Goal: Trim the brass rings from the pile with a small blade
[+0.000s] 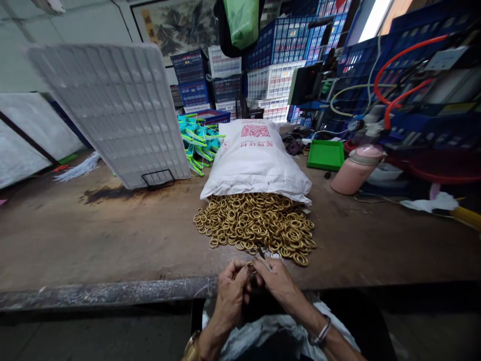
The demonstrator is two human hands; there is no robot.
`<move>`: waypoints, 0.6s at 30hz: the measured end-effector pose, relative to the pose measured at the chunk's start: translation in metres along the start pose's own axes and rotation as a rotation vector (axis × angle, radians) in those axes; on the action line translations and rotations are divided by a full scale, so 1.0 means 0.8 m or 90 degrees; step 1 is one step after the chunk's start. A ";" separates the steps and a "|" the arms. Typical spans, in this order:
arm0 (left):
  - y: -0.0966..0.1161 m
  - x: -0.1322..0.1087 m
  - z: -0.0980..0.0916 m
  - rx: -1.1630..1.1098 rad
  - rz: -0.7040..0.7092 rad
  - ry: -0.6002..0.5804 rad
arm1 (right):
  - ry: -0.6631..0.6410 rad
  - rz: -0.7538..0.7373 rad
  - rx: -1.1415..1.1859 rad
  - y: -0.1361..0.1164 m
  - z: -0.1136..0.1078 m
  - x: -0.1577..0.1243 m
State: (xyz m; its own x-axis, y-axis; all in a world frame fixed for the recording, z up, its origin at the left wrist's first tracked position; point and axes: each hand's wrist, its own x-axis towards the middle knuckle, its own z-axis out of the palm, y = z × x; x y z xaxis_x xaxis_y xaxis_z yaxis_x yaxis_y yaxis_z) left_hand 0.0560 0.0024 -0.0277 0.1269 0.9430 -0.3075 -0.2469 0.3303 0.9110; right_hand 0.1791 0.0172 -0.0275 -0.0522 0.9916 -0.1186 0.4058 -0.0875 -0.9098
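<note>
My left hand [232, 286] is closed at the table's front edge, pinching a gold-coloured ring [250, 265]. Close beside it, my right hand [278, 281] grips a small knife-like tool [264, 258] with a dark pointed end; its exact kind is hard to make out. Fingers of both hands meet around the ring, so part of it is hidden. Just beyond them, a heap of gold-coloured rings [255, 223] spreads out from the mouth of a white woven sack [259, 160] with red print.
On the brown table [131, 240], a white ribbed tray [112, 110] stands tilted at the left. Bright green and turquoise pieces [199, 140] lie behind it. At the right are a green tray [325, 155], a pink bottle [355, 170] and a machine with red hoses. Stacked crates [278, 42] fill the back.
</note>
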 end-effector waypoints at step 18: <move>0.001 -0.002 0.002 -0.014 -0.056 -0.010 | 0.051 0.015 -0.092 0.005 0.006 0.001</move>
State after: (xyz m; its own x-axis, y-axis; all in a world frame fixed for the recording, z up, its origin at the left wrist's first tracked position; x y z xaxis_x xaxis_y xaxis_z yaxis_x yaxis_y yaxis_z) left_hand 0.0574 0.0012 -0.0258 0.1643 0.9094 -0.3821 -0.2557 0.4133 0.8739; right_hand 0.1763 0.0170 -0.0334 0.0295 0.9943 -0.1027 0.5336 -0.1025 -0.8395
